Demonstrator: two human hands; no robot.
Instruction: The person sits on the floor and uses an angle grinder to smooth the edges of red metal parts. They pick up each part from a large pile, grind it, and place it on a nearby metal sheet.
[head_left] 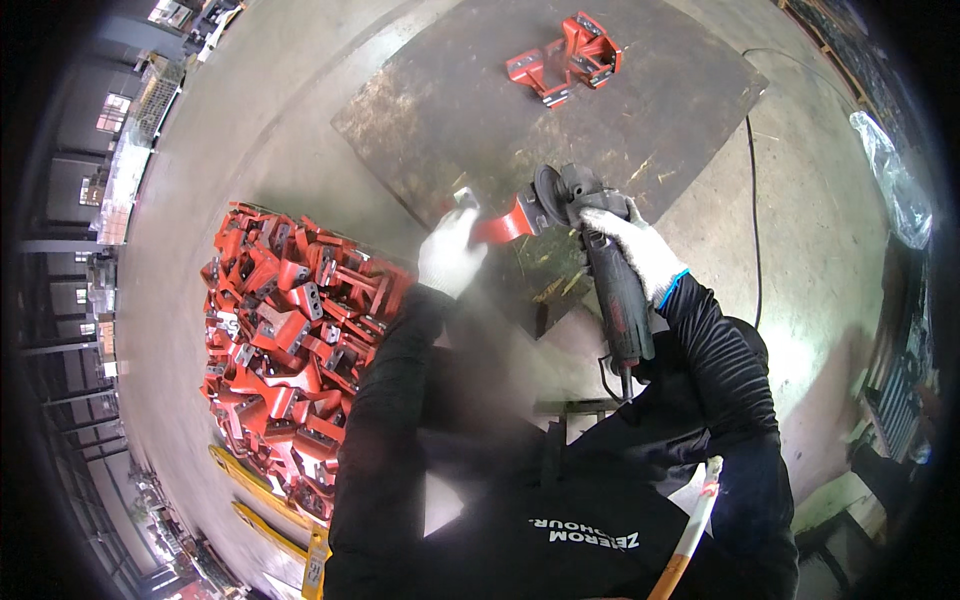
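My left hand [449, 252], in a white knit glove, is closed on one end of a red metal bracket [505, 228]. The white-gloved right hand [636, 246] wraps round the head end of a black angle grinder [616, 300]. Its disc [550, 194] is right by the bracket's bare metal end; whether they touch I cannot tell. Both are above a dark metal plate [440, 110] lying on the floor. At the plate's far side lie a few more red brackets [575, 58], grouped together.
A large heap of red brackets [290, 345] rises to my left, with yellow forks [262, 490] below it. The grinder's black cord [755, 220] runs along the floor at right. Clear plastic wrap [890, 180] lies farther right. A cigarette [690, 530] shows at the lower edge.
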